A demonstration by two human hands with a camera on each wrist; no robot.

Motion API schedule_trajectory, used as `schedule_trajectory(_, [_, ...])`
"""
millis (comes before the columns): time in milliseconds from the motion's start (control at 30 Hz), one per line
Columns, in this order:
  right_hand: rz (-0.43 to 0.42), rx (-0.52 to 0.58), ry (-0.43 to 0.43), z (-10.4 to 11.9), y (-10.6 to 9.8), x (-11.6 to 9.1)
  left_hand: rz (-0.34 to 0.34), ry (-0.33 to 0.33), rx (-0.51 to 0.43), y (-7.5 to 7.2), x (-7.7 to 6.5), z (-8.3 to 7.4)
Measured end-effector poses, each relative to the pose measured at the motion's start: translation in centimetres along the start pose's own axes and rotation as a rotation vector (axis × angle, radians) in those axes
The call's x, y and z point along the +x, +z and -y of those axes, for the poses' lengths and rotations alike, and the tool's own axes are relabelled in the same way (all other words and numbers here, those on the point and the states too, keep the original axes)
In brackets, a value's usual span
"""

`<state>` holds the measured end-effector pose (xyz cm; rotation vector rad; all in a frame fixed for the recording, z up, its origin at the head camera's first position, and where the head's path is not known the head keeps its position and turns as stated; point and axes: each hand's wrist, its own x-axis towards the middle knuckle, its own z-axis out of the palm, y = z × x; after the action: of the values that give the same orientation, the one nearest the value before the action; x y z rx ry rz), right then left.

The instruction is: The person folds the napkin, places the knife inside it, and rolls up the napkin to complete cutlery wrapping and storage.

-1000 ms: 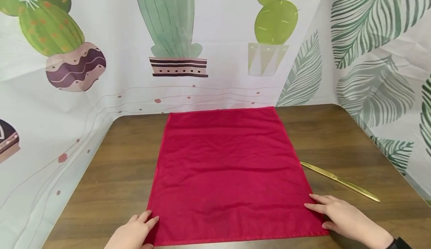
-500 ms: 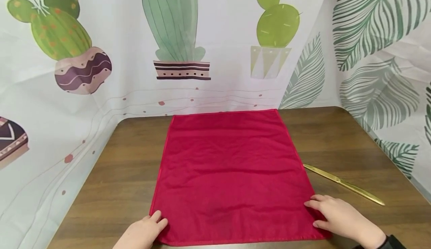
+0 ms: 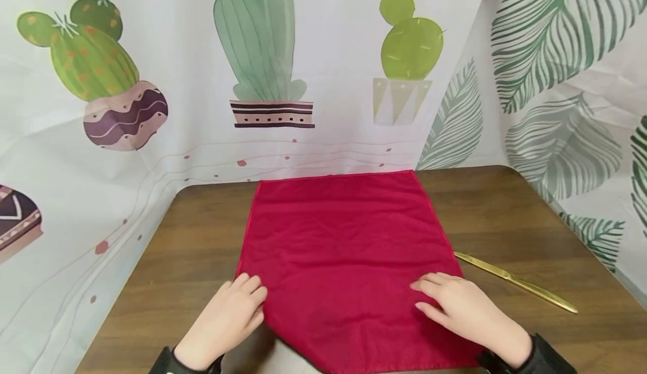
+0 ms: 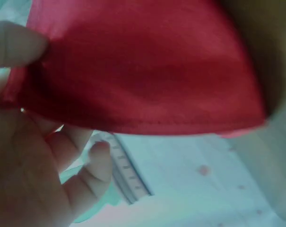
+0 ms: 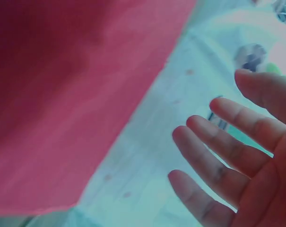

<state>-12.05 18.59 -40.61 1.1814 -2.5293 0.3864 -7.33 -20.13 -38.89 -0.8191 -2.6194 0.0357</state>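
A red cloth [image 3: 338, 250] lies spread on the wooden table, with some wrinkles across it. My left hand [image 3: 229, 312] pinches its near left corner between thumb and fingers, and that corner is raised off the table. In the left wrist view the cloth [image 4: 143, 71] hangs from the thumb, its hemmed edge curving downward. Over the cloth's right part is my right hand [image 3: 455, 306], holding nothing. The right wrist view shows this hand's fingers [image 5: 209, 165] spread and relaxed, apart from the cloth [image 5: 76, 104].
A gold table knife [image 3: 515, 281] lies slantwise on the wooden table [image 3: 202, 233], right of the cloth, its tip close to the cloth's edge. Behind the table hangs a white backdrop [image 3: 343, 37] printed with cacti and leaves.
My left hand has lifted the near left corner and moved up and right with it. My right hand has left the cloth's right edge and moved leftward over the cloth.
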Motion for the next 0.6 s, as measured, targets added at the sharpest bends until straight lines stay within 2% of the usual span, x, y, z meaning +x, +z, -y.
schedule_trajectory(100, [-0.044,0.032,-0.036,1.2,-0.2,1.8,-0.003,-0.006,-0.016,-0.7,2.1,-0.2])
schedule_trajectory(300, [-0.124,0.128,-0.082,3.4,-0.4,5.1,-0.030,0.021,-0.144,-1.8,6.2,-1.1])
schedule_trajectory(433, [-0.105,0.184,-0.128,4.7,-0.5,7.0,-0.043,0.032,-0.190,-2.3,8.2,-1.6])
schedule_trajectory(600, [-0.042,0.218,-0.187,6.3,-0.4,8.6,-0.053,0.057,-0.252,-2.6,9.3,-2.0])
